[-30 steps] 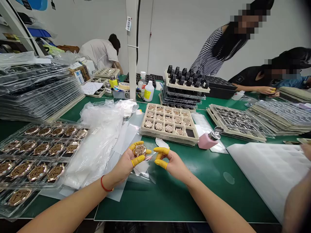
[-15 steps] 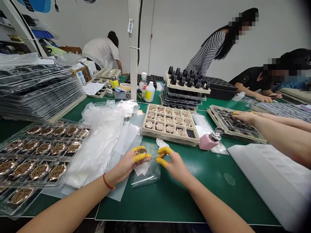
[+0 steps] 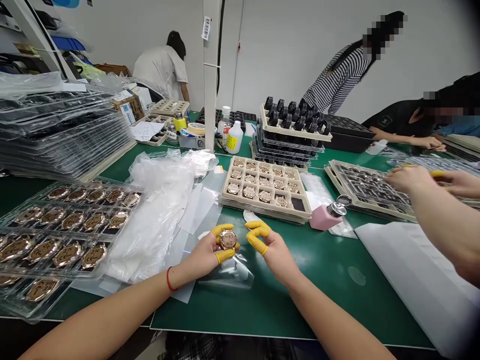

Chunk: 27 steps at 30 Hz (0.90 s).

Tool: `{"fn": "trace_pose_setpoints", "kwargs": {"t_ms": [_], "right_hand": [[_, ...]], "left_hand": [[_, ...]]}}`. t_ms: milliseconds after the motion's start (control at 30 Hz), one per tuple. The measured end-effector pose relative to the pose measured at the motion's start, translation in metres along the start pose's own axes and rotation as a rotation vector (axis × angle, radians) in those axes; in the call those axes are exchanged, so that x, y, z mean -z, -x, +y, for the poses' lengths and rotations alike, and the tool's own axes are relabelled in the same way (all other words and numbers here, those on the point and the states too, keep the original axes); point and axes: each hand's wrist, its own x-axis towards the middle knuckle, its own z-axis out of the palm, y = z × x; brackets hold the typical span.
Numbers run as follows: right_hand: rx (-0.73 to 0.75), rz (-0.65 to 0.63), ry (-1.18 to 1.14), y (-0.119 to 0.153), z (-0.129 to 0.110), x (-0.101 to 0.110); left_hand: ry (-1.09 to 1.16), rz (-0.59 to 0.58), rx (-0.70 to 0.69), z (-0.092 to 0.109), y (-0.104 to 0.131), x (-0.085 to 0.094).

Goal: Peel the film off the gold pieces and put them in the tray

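My left hand (image 3: 205,256), with yellow finger cots on its fingertips, grips a round gold-rimmed watch case (image 3: 228,240) by its edge. The flat brown side with printed marks faces me. Just right of it, my right hand (image 3: 276,252) also wears yellow cots; its thumb and fingers are pinched together, and I cannot make out what is between them. Beneath the hands lies a clear plastic bag (image 3: 240,280) with white scraps showing. Beyond them, a beige tray (image 3: 258,204) holds rows of similar watch cases, with dark lining showing in its front right compartment.
At left are clear trays (image 3: 84,277) of watch cases and a pile of plastic bags (image 3: 150,220). A pink dispenser bottle (image 3: 323,218) stands right of the beige tray. A co-worker's hands (image 3: 412,180) work over a black-filled tray (image 3: 369,187). White sheeting (image 3: 397,270) covers the right side.
My left hand has tilted the watch case so its flat face turns towards me. The thin clear strip between my hands no longer shows. The co-worker's hands have shifted right.
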Motion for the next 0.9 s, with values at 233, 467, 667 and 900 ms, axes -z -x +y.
{"fn": "trace_pose_setpoints", "kwargs": {"t_ms": [233, 467, 667, 900], "right_hand": [[-0.302, -0.196, -0.379, 0.005, 0.001, -0.02], [-0.267, -0.129, -0.375, 0.007, 0.0, -0.024], [-0.214, -0.132, -0.354, 0.008, 0.001, -0.025], [-0.206, -0.099, -0.276, 0.01, 0.01, -0.027]], "left_hand": [[-0.256, -0.061, -0.072, -0.001, 0.009, -0.005], [-0.262, -0.07, -0.083, -0.003, 0.009, -0.004], [-0.279, -0.055, -0.091, -0.003, 0.011, -0.005], [-0.253, -0.056, -0.09, -0.004, 0.01, -0.004]]}}
